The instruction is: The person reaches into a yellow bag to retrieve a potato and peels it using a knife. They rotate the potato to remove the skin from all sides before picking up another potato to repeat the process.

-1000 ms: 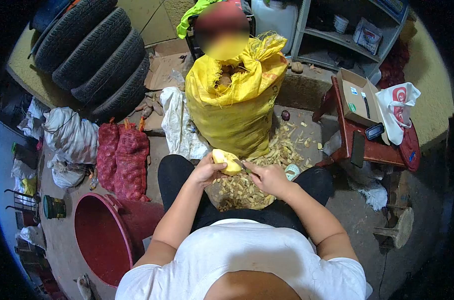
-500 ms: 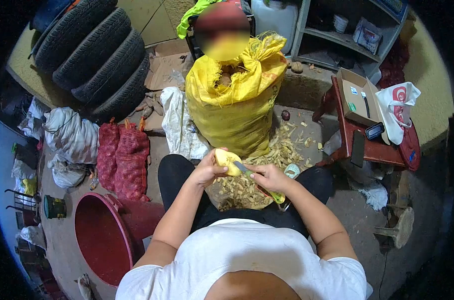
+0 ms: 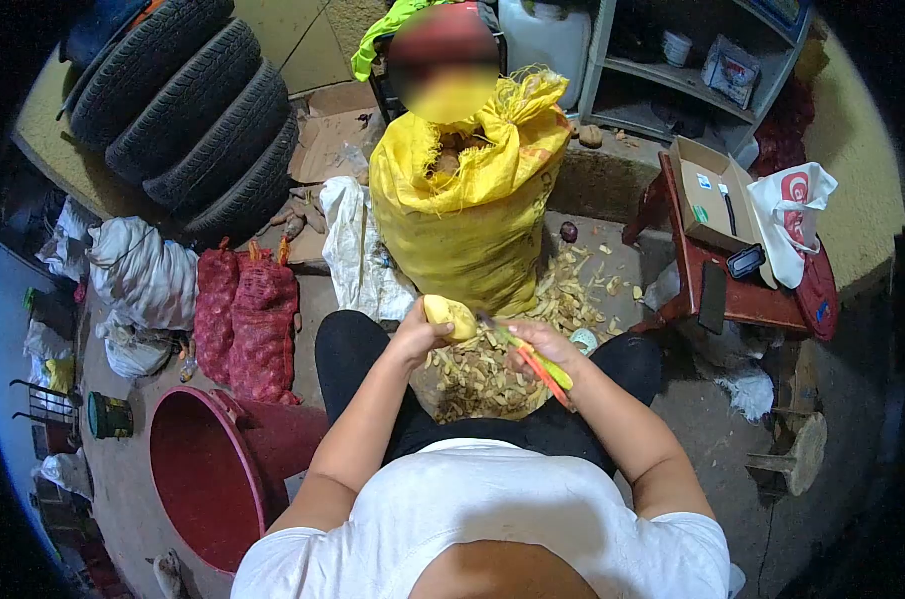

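Observation:
A pale yellow peeled potato (image 3: 452, 315) sits in my left hand (image 3: 414, 339), its fingers and thumb wrapped round the lower left side. Just to the right, my right hand (image 3: 538, 346) is closed on a knife (image 3: 546, 371) with a yellow-green and orange handle that points back toward my wrist. The short dark blade is pointed at the potato, with a small gap between them. Below both hands, a heap of peelings (image 3: 477, 384) covers the floor between my knees.
A full yellow sack (image 3: 462, 240) stands in front of me. To my left are red mesh bags (image 3: 263, 319) and a tipped red tub (image 3: 243, 439). On the right, a red stool (image 3: 672, 220) carries a cardboard box (image 3: 712, 195) and a white bag (image 3: 792, 210). Tyres (image 3: 183, 120) lean at back left.
My right hand has drawn the knife back from the potato toward the right and turned it, so more of the handle shows. The potato has rolled slightly in my left hand.

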